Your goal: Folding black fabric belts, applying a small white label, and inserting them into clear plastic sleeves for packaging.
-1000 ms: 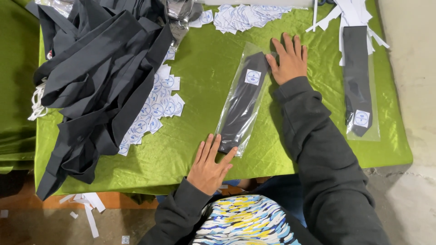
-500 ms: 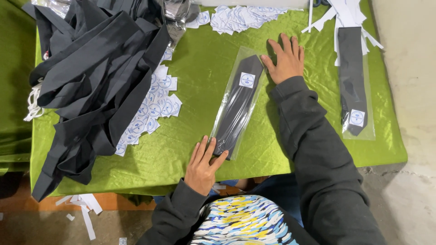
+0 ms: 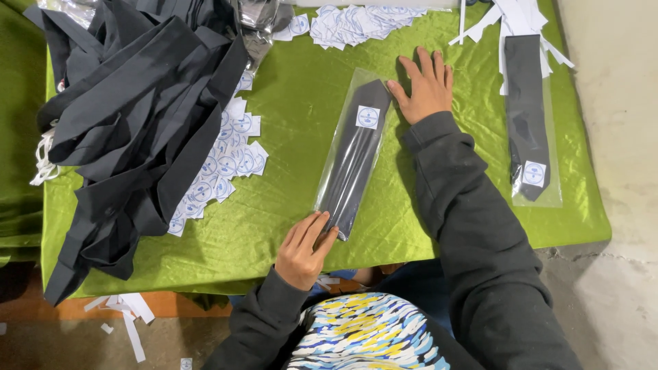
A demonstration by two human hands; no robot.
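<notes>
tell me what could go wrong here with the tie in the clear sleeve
The left hand touches only the narrow end of the bagged tie and the right hand lies flat by the wide end, so the slick clear sleeve could slide on the shiny green cloth. The loose round-print labels lie close beside it and might catch under the sleeve. The pile of dark ties leans over those labels and could spill further.

dark ties heap [image 3: 137, 130] blocking left, green tablecloth [image 3: 301, 96] open

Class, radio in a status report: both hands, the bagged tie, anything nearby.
Left hand open at bagged tie narrow end. Right hand flat beside wide end. Tie pile left, apart.
</notes>
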